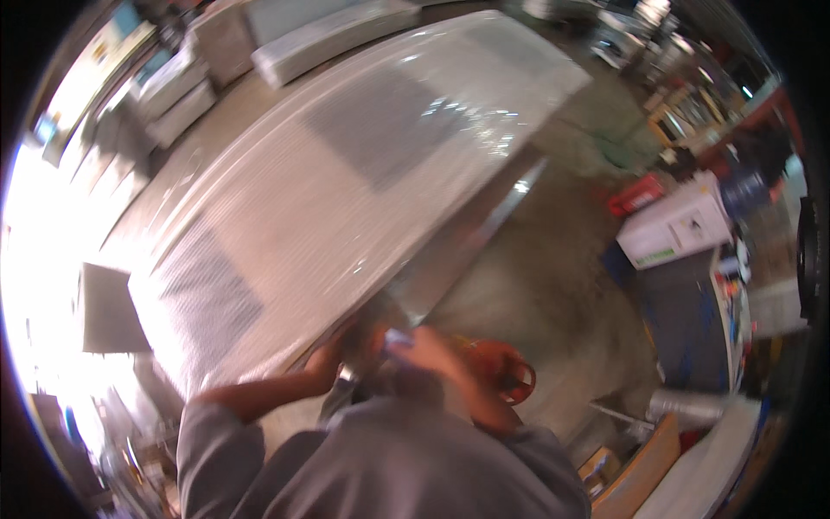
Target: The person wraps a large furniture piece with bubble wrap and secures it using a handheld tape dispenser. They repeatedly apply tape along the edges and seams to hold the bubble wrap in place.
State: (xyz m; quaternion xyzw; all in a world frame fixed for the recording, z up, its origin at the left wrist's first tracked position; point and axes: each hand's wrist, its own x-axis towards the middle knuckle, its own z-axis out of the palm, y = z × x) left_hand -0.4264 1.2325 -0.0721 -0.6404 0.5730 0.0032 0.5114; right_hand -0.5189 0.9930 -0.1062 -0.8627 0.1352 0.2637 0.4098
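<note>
A long, flat piece wrapped in clear plastic film stretches from near my left arm to the far right, with grey patches showing under the wrap. My left hand is at its near edge, dark and smeared, so its fingers do not show. Close beside it, my right hand is closed around something I cannot make out. A small pale bluish thing shows at its fingertips, too blurred to name. Below the wrapped piece hangs a shiny, film-covered side.
Right of my right arm sits a red object with a round handwheel-like ring. A white box stands by a dark-topped surface at the right. Boards lean at the lower right. More wrapped pieces lie at the back.
</note>
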